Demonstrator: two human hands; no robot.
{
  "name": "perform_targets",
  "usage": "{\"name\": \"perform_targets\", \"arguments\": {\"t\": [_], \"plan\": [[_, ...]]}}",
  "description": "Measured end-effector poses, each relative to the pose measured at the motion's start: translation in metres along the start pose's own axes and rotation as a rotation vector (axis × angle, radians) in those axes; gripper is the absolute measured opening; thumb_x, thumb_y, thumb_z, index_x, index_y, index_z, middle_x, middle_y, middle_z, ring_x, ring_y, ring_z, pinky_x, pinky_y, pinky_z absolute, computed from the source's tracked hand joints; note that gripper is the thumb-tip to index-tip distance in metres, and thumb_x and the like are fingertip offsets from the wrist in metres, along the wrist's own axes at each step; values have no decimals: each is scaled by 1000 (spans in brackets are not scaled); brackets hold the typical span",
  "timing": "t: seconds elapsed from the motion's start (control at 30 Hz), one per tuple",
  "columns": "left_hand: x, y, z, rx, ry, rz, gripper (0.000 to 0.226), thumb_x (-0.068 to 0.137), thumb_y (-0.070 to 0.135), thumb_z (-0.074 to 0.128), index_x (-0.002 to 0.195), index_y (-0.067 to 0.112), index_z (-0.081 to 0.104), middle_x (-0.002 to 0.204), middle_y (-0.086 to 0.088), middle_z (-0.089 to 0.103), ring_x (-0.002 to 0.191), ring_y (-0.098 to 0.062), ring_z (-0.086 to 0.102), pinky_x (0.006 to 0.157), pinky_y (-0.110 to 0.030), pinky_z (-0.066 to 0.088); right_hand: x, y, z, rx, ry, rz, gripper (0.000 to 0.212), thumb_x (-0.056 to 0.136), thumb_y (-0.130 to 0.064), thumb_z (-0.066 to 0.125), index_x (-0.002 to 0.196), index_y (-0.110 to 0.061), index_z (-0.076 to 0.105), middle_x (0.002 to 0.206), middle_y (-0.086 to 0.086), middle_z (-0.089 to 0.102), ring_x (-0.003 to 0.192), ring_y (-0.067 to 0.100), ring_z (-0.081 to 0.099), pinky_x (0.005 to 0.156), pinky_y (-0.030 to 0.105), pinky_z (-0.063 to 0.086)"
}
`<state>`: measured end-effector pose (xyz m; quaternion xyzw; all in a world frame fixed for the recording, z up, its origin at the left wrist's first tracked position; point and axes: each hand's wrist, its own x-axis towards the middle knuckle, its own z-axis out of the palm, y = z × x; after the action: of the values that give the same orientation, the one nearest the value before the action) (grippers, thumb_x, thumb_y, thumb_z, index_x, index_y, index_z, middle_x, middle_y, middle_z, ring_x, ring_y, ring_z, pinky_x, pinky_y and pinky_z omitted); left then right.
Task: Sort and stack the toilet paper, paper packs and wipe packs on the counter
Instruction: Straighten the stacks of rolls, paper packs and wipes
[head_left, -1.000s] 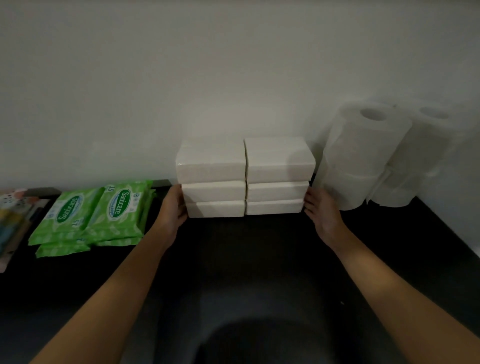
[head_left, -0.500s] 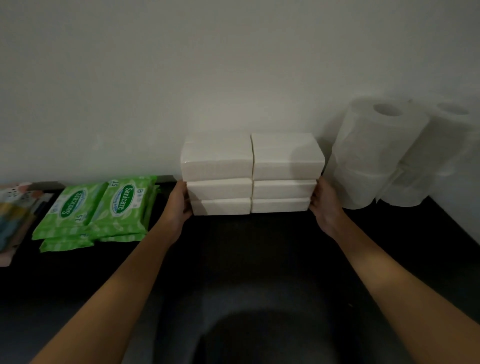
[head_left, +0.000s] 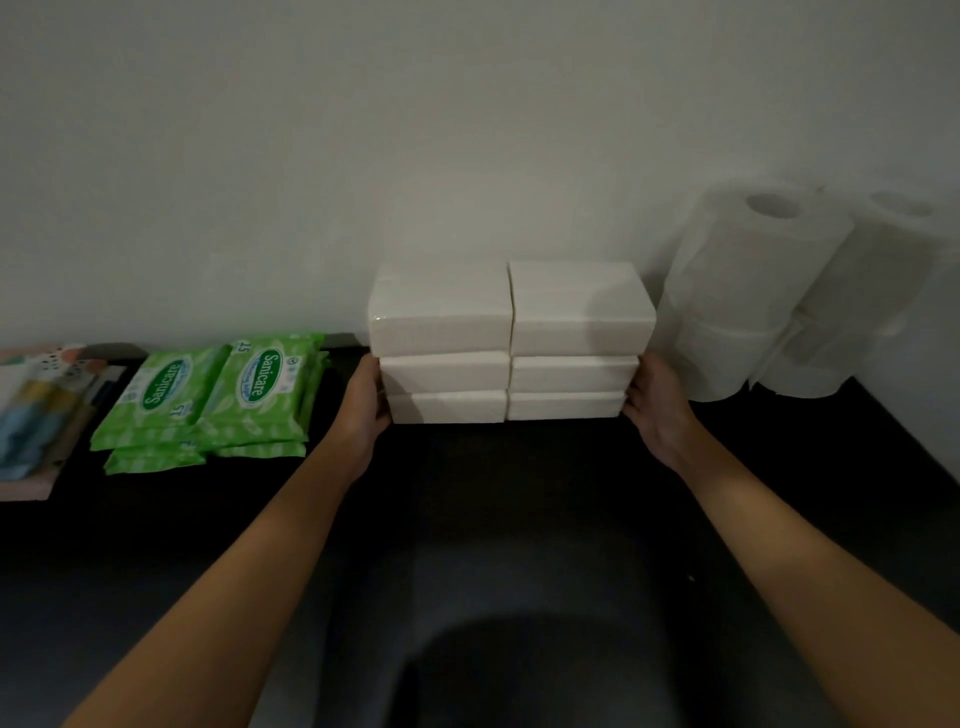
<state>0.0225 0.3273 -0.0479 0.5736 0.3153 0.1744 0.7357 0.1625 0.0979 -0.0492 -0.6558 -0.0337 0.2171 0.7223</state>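
Head view: both hands, left hand (head_left: 370, 400) and right hand (head_left: 653, 402), press flat against the nearly finished white plastic-wrapped paper pack stacks (head_left: 511, 340), fingers clamping nothing.

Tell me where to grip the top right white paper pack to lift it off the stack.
Take the top right paper pack by its short ends, from above. Its left side touches the neighbouring pack, so a side pinch is blocked; the flat top and exposed front end are open.
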Motion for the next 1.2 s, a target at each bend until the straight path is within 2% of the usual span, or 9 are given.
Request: {"name": "perform_targets", "arguments": {"t": [0.13, 0.2, 0.37, 0.47, 0.6, 0.67, 0.83, 0.97, 1.2], "plan": [[0, -1, 0, -5, 10, 5, 29, 96, 37, 32, 110, 27, 56, 100, 7, 64, 93, -10, 59, 82, -27, 48, -3, -2, 4, 24, 9, -1, 24, 96, -38, 35, 102, -33, 58, 101, -9, 63, 96, 9, 57, 83, 25, 45], [1, -2, 1, -7, 13, 4, 29, 96, 37, 32, 108, 27, 56, 99, 7, 64, 92, -9, 59, 81, -27, 48, -3, -2, 4, 27, 11, -2, 24, 96, -39, 35, 100, -34, 58, 100, -10, 63, 96, 8, 58, 81, 25, 45], [1, -3, 2, -11, 8, 16, 27, 96, 37, 32, 99, 30, 57, 96, 8, 64, 91, -9, 58, 77, -26, 48, -1, -1, 4, 37, 3, -7, 29, 96, -39, 33, 113, -30, 56, 103, -10, 63, 102, 11, 57, 90, 29, 43], [3, -4, 2, -2, 4, 17, 26, 96, 36, 32, 94, 32, 57, 97, 9, 64, 91, -9, 58, 79, -27, 47, 0, -1, 6, 50, 0, -18, 31, 97, -37, 33, 116, -28, 55, 103, -9, 63, 103, 12, 57, 89, 28, 44], [5, -3, 4, -11, 0, 13, 27, 97, 36, 31, 96, 31, 57, 97, 8, 63, 90, -9, 58, 78, -28, 47, 2, -3, 9, 65, 15, -5, 37, 97, -38, 33, 125, -25, 54, 107, -7, 63, 105, 14, 56, 84, 25, 45], [7, -2, 4, -16, 1, 11, 28, 97, 37, 30, 104, 29, 56, 97, 9, 63, 90, -8, 57, 79, -29, 46, 4, -5, 11, 67, 19, 0, 38, 97, -37, 33, 127, -24, 53, 108, -6, 62, 102, 12, 57, 83, 25, 45], [10, -1, 5, -12, -2, 8, 31, 97, 37, 28, 110, 27, 54, 98, 9, 63, 94, -11, 57, 84, -31, 45, 3, -7, 13, 78, 21, -4, 31, 98, -36, 31, 115, -27, 55, 99, -9, 63, 93, 9, 58, 78, 23, 46], [11, -1, 6, -8, -1, 6, 34, 97, 38, 28, 116, 27, 53, 104, 7, 62, 99, -13, 56, 88, -32, 42, 4, -8, 14, 88, 24, -7, 33, 98, -35, 32, 119, -24, 55, 100, -7, 63, 93, 10, 58, 75, 24, 47], [9, 1, 5, -17, -9, 8, 33, 97, 36, 30, 113, 25, 56, 103, 5, 63, 94, -12, 58, 77, -28, 47, 2, -11, 17, 114, 67, -17, 31, 98, -35, 30, 101, -29, 60, 94, -7, 64, 87, 9, 59, 72, 25, 47]]}}
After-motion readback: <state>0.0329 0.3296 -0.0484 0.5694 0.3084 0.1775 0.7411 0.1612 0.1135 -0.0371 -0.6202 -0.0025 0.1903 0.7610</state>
